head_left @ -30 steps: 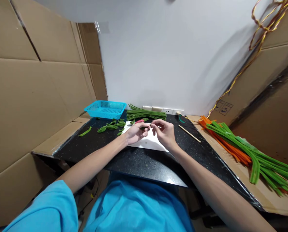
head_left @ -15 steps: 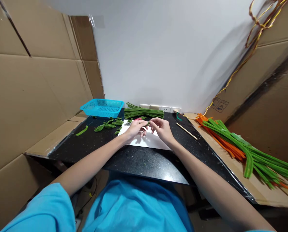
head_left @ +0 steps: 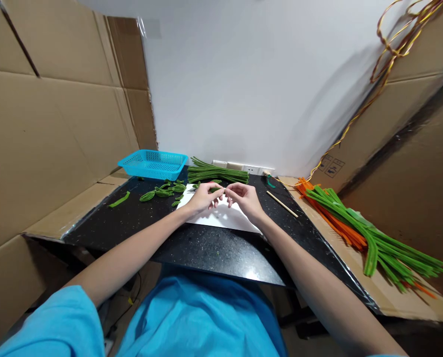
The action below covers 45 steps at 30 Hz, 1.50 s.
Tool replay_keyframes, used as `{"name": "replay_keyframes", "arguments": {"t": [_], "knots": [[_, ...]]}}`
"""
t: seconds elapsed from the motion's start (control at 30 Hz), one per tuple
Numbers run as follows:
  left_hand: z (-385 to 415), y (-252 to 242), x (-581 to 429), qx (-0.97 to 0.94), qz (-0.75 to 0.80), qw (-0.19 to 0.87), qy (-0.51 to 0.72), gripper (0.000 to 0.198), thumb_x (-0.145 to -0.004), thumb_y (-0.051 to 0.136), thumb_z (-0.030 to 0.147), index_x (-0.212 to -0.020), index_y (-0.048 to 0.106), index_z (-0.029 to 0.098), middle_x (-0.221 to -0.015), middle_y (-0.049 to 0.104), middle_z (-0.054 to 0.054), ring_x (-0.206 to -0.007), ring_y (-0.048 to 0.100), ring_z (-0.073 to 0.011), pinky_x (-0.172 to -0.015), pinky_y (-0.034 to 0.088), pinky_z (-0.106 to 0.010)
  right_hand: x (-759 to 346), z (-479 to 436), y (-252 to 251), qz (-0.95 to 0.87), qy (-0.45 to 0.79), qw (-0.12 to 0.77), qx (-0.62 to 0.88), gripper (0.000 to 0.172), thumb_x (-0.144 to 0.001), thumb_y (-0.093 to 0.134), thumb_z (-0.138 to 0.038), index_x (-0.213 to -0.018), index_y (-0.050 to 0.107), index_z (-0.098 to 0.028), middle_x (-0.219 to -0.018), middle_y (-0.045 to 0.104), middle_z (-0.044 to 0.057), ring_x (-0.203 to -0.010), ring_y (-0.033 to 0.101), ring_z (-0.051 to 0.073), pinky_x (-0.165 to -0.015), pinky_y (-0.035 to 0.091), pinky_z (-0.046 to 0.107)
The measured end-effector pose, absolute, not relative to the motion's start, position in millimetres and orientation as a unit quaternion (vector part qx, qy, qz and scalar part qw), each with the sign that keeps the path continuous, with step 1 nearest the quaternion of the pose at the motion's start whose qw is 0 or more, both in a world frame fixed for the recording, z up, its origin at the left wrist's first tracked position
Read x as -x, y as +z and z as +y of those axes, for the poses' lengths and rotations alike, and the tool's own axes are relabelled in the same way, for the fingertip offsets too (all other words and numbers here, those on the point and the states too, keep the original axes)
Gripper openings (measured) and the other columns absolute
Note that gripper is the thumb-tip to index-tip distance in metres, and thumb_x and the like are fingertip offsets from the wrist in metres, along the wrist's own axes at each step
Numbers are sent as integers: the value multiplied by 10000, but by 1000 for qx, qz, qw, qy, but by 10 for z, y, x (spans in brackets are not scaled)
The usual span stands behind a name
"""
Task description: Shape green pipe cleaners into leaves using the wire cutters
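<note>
Fingertips meeting over a white sheet of paper (head_left: 224, 220), my left hand (head_left: 202, 200) and my right hand (head_left: 245, 200) are both closed in a pinch. A small green pipe cleaner piece showed between them a moment ago; now the fingers mostly hide it. Left of the paper lie several leaf-shaped loops of green pipe cleaner (head_left: 147, 196). A bundle of dark green pipe cleaners (head_left: 219, 173) lies just behind my hands. A bit of something red is partly covered behind my left hand.
A blue plastic basket (head_left: 153, 171) stands at the back left, with a light green strip (head_left: 119, 199) in front. A wooden stick (head_left: 282, 204) lies right of the paper. Bright green pipe cleaners (head_left: 370, 235) and orange ones (head_left: 333, 220) rest on cardboard at the right.
My fingertips have drawn closer together, and the green piece between them is now mostly hidden. The whole view has shifted slightly as the camera moved.
</note>
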<state>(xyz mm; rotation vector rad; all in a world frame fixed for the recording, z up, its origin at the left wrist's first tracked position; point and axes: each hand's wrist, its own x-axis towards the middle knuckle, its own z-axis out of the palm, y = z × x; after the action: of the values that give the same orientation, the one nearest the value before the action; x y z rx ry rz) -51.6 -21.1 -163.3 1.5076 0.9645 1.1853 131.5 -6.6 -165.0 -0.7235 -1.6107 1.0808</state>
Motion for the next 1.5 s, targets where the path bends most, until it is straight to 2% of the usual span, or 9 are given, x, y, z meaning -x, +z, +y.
{"name": "replay_keyframes", "arguments": {"t": [0.17,0.5,0.67,0.8,0.9,1.1,1.27,1.5], "knots": [[-224,-1651,520,-639,404,448,476,197,-935,741,292,-915,762,96,-805,757,-82,-451,624,-88,-365,388,-173,-1297,-67,-1671,-685,383,512,349,489,-774,812,-639,-781,713,-161,-654,703,39,-521,642,163,-498,580,303],[-254,-1664,484,-652,423,445,444,302,-953,729,333,-1087,773,65,-975,814,-190,-495,714,-149,-377,470,-190,-1281,-63,-1761,-666,287,555,408,327,-818,785,-468,-749,754,-150,-644,742,75,-454,643,169,-412,508,268],[-222,-1706,471,-660,429,404,467,231,-980,658,260,-1043,781,74,-997,817,-162,-377,613,-76,-335,405,-171,-1239,-100,-1740,-680,215,559,421,313,-873,748,-459,-763,761,-166,-685,766,95,-477,662,184,-438,490,280],[-215,-1713,496,-665,436,379,473,205,-959,670,245,-968,794,83,-935,819,-146,-396,634,-100,-356,429,-189,-1195,-86,-1753,-709,175,539,419,253,-881,733,-403,-740,730,-192,-731,776,100,-578,703,210,-505,509,287],[-216,-1692,509,-671,438,363,477,218,-963,648,241,-908,798,92,-871,816,-134,-422,647,-115,-378,427,-194,-1210,-63,-1771,-726,180,526,405,218,-896,706,-393,-796,722,-199,-759,772,85,-626,718,210,-540,535,282],[-205,-1659,525,-682,441,324,485,196,-943,642,220,-938,803,109,-849,818,-106,-414,590,-100,-428,459,-208,-1289,-26,-1794,-738,206,512,390,316,-964,623,-482,-897,725,-190,-765,762,71,-598,715,199,-525,555,282],[-205,-1679,546,-698,444,313,466,233,-954,614,237,-922,806,109,-873,823,-117,-406,591,-109,-433,469,-225,-1313,-41,-1767,-751,197,496,389,321,-943,655,-481,-796,694,-198,-716,750,68,-555,691,194,-508,520,280],[-231,-1688,545,-722,462,259,446,182,-921,683,243,-839,822,160,-734,792,-55,-413,593,-116,-527,481,-232,-1290,-46,-1772,-746,161,502,408,298,-908,685,-423,-696,655,-215,-641,725,65,-547,659,202,-547,480,294]]}}
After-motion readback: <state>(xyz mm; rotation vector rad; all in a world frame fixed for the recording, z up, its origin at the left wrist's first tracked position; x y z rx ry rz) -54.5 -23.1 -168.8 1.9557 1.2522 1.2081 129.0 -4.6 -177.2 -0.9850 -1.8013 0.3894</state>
